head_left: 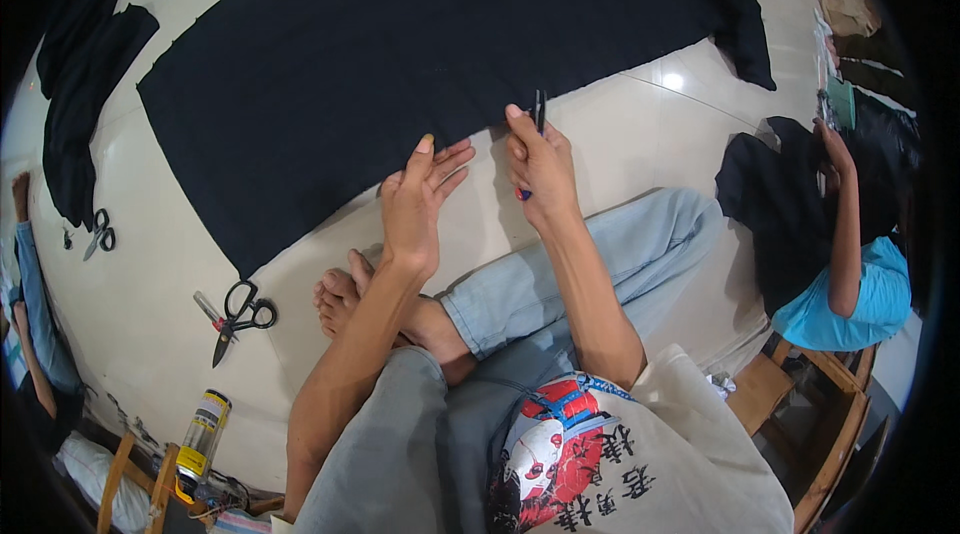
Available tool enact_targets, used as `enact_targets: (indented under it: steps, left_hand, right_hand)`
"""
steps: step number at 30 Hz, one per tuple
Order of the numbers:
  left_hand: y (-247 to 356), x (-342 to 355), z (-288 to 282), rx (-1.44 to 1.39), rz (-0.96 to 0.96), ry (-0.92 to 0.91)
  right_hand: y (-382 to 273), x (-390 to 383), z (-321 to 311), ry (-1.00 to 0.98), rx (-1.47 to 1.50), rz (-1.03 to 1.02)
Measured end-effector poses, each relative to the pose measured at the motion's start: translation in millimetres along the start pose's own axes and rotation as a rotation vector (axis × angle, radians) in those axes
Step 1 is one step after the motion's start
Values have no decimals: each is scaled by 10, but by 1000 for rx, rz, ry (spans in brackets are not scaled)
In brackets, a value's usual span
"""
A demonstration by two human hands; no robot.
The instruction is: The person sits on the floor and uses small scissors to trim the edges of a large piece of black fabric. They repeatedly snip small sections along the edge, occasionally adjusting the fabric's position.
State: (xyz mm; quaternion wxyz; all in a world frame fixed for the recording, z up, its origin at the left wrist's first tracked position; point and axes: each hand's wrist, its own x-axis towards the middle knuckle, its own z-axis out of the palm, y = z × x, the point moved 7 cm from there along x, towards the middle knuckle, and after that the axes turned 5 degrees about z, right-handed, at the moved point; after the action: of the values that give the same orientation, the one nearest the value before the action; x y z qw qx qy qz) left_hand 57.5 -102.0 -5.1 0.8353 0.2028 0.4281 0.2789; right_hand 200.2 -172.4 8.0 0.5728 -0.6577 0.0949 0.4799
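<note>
A large sheet of black fabric lies spread flat on the pale tiled floor. My left hand rests open with its fingers spread on the fabric's near edge, pressing it down. My right hand is just to the right of it, closed around a dark pen-like marker whose tip touches the fabric's edge. I sit cross-legged on the floor in light blue jeans, my bare feet below my left hand.
Black-handled scissors lie on the floor at lower left, smaller scissors farther left. A yellow-labelled can stands near a wooden chair. More black cloth lies at far left. A person in a blue shirt handles dark fabric at right.
</note>
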Motion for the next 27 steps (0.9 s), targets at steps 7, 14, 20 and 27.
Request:
enact_targets:
  steps: [7,14,20,27]
  left_hand:
    - [-222,175,220,44,9,-72]
    - [-269,-57,-47,93,21,88]
    - [-272,-120,-138,100,40,80]
    - [-255,-144,-128,89,49,67]
  right_hand:
    - [6,-70,17,-57,76,-37]
    - [257,-246,-52,-20,-107,37]
    - [330,-527,-60,-115,-192,87]
    - [427,-554,45,-218,-339,159]
